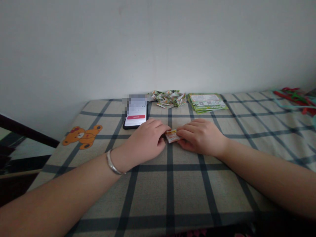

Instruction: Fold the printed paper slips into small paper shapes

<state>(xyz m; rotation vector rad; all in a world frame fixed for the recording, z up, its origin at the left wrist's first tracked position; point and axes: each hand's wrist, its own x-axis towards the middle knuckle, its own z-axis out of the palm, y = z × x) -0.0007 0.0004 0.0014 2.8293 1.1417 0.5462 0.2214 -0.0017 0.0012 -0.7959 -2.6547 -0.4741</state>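
Both my hands meet over the middle of the checked tablecloth, with a small folded printed packet [172, 137] between them. The packet is white and orange with a yellow strip along its top. My left hand [150, 138], a silver bangle on its wrist, pinches the packet's left end. On the other end, the fingers of my right hand [198, 136] are closed, covering its right part. Just beyond my hands lies a pile of folded triangular green and white packets [170, 98]. Right of that pile is a stack of flat green printed sheets or packets [207, 102].
A phone [135, 113] with a lit, partly blurred screen lies behind my left hand. An orange teddy bear picture [82, 136] is on the left of the tablecloth [153, 191]. Red and green items [296, 98] lie at the far right. A wall [158, 46] borders the table's back.
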